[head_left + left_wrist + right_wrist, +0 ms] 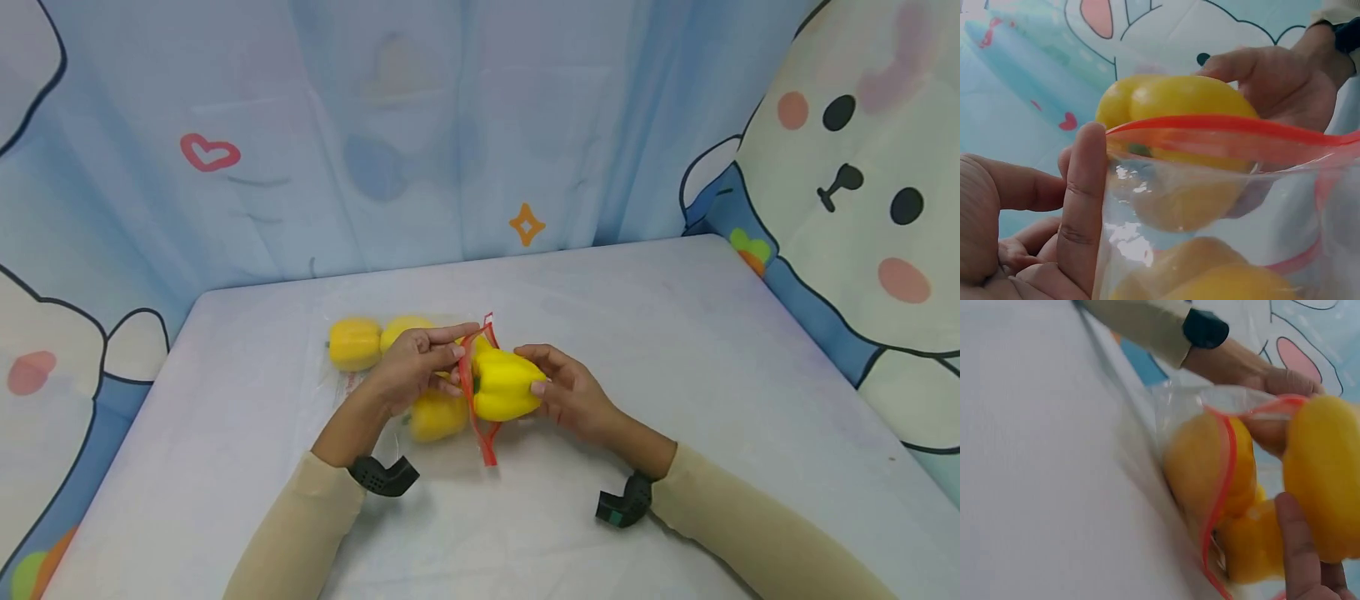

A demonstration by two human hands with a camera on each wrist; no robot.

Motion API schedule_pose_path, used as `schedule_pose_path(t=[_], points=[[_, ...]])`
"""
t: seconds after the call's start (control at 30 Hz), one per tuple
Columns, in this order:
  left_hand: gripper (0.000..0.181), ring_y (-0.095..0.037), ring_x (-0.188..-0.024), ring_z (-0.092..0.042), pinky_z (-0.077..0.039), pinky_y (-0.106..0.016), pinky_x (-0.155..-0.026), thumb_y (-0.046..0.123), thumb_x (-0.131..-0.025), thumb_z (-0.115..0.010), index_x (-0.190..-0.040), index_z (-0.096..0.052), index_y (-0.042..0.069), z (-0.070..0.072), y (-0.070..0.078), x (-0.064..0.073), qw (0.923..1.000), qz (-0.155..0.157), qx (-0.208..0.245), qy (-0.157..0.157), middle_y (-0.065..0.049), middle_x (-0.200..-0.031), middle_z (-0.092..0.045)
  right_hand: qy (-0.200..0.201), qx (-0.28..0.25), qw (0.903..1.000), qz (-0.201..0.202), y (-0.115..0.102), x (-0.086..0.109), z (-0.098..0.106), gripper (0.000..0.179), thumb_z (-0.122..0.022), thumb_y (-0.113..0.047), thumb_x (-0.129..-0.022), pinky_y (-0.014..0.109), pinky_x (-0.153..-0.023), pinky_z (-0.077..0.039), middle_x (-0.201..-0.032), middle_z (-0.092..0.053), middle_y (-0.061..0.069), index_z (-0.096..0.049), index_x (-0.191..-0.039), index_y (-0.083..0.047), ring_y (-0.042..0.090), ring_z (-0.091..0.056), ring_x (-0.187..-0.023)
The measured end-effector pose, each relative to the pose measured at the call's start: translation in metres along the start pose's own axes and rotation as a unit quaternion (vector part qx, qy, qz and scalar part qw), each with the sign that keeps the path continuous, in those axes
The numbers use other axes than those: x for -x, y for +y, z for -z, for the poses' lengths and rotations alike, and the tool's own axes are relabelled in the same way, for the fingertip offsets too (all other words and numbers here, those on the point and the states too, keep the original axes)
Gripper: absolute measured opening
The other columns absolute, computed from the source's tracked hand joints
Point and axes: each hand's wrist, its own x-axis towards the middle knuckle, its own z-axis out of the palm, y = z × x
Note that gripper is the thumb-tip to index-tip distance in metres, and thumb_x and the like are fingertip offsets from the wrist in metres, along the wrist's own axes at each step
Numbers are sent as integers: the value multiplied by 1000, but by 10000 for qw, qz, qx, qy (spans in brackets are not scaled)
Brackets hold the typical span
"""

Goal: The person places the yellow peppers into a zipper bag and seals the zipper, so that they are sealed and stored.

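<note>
A clear plastic zip bag with a red-edged mouth [489,454] lies on the table, its opening facing right. Inside it are several yellow bell peppers [355,344]. My left hand [412,371] holds the bag by its mouth, fingers at the red strip [1204,125]. In my right hand [573,396] is another yellow bell pepper [510,385], gripped between thumb and fingers with its stem end toward the bag. That pepper [1325,475] is right at the opening, and its lower part shows through the clear plastic in the left wrist view.
A white cloth covers the table [645,317]. Behind it hangs a blue curtain [420,150] printed with cartoon animals. Dark wrist devices [384,477] sit on both forearms, below beige sleeves.
</note>
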Motion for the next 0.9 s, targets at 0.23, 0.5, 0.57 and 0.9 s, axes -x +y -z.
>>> schedule_pose_path(t=[0.23, 0.5, 0.57, 0.9], points=[[50, -9, -60, -58, -61, -25, -64, 5, -99, -52, -147, -42, 0, -11, -1, -2, 9986, -277, 436, -139, 3, -81, -64, -337, -2100, 9768, -242, 4, 7, -3, 42, -20, -22, -106, 44, -103, -51, -141, -48, 0, -38, -143, -16, 19, -56, -122], [50, -8, -60, -58, -61, -26, -65, 2, -99, -50, -148, -40, -2, -19, 1, 0, 9975, -436, 511, -234, 3, -80, -62, -396, -1736, 9820, -624, 9, 9, -1, 44, -12, -25, -105, 36, -101, -52, -136, -47, 0, -35, -141, -17, 17, -55, -117], [50, -8, -60, -58, -61, -27, -65, 2, -99, -49, -147, -40, -3, -18, 2, 2, 9979, -454, 419, -217, 3, -79, -60, -366, -1500, 9856, -694, 12, 9, 0, 40, -14, -24, -105, 30, -98, -53, -131, -48, -1, -38, -137, -18, 14, -56, -111], [48, -11, -63, -53, -62, -30, -66, 6, -99, -53, -146, -46, 2, -5, 1, 13, 9985, 101, -457, -267, 0, -75, -55, -146, -449, 9965, -688, 19, 3, -5, 36, -31, -21, -101, 26, -96, -54, -132, -45, 2, -37, -136, -16, 16, -54, -112]])
